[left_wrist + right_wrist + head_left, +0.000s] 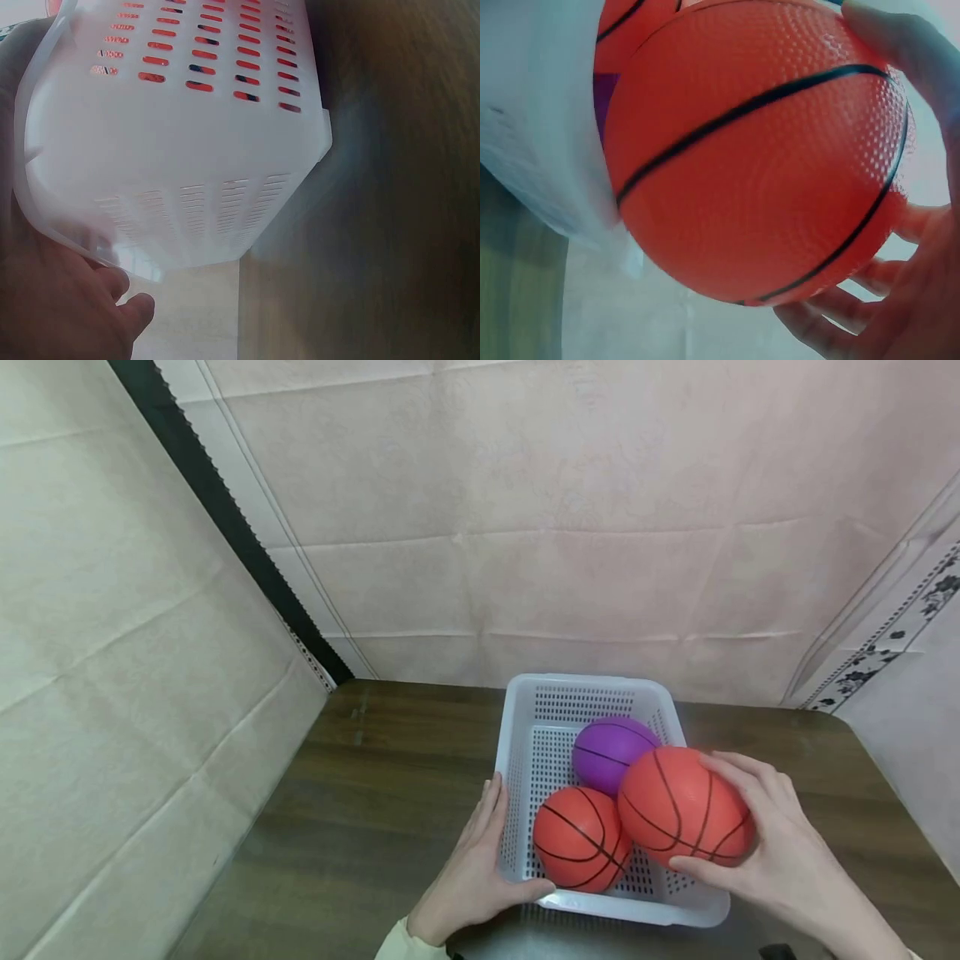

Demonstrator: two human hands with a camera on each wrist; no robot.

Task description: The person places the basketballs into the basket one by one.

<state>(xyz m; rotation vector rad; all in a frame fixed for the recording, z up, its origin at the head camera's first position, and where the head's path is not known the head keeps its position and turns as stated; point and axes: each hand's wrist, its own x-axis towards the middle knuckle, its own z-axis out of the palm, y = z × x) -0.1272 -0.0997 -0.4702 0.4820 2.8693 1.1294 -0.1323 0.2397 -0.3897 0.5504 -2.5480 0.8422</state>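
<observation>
My right hand (780, 839) grips a red-orange toy basketball (678, 806) with black lines, thumb low and fingers over its right side. That ball sits over the right side of a white plastic basket (626, 906) with slotted walls. Inside the basket are a purple ball (611, 750) and a second red-orange basketball (576, 843), close against each other. At the near left corner my left hand (480, 881) holds the basket, its thumb on the near rim and fingers along the left side. The right wrist view shows the held ball (757, 165) beside the basket wall.
The basket stands on a dark brown wooden table (375, 802). Behind the table hangs a pale cloth (585, 568), with another cloth (135, 652) on the left. A floral-bordered strip (870, 664) runs down at the right.
</observation>
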